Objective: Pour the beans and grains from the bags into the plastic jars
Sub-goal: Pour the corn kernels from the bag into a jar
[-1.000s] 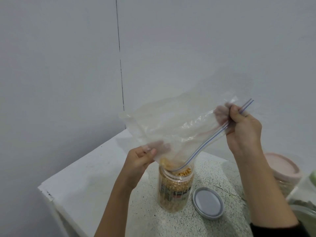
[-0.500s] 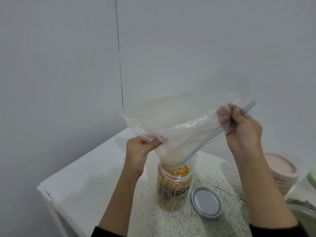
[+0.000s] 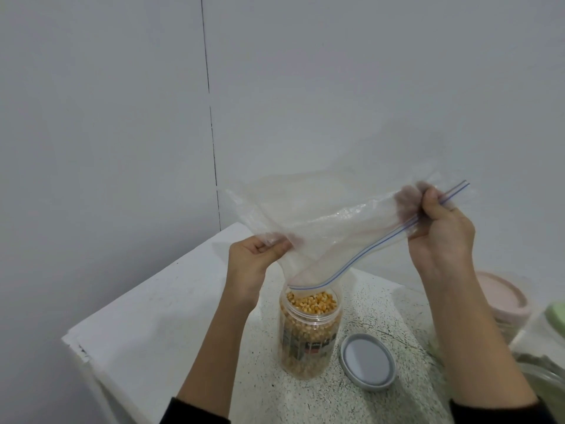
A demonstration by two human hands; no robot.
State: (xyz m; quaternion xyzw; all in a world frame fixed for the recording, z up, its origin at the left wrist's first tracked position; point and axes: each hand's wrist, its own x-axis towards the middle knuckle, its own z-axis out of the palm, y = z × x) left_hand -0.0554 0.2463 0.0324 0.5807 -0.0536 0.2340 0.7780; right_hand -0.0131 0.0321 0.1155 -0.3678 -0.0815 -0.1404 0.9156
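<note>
Two bare forearms are showing here, both uncovered from wrist to well past mid-forearm. Behind the left grip (image 3: 258, 255), a dark, near-black sleeve (image 3: 195, 411) is sitting pushed far up the arm, its cuff edge just peeking in at the bottom of the view. Behind the right grip (image 3: 440, 231), a matching dark sleeve (image 3: 495, 413) is showing, likewise pushed up and cut off by the frame. Both grips are going without gloves, the fingers are wearing no rings, and the wrists are looking plain.
</note>
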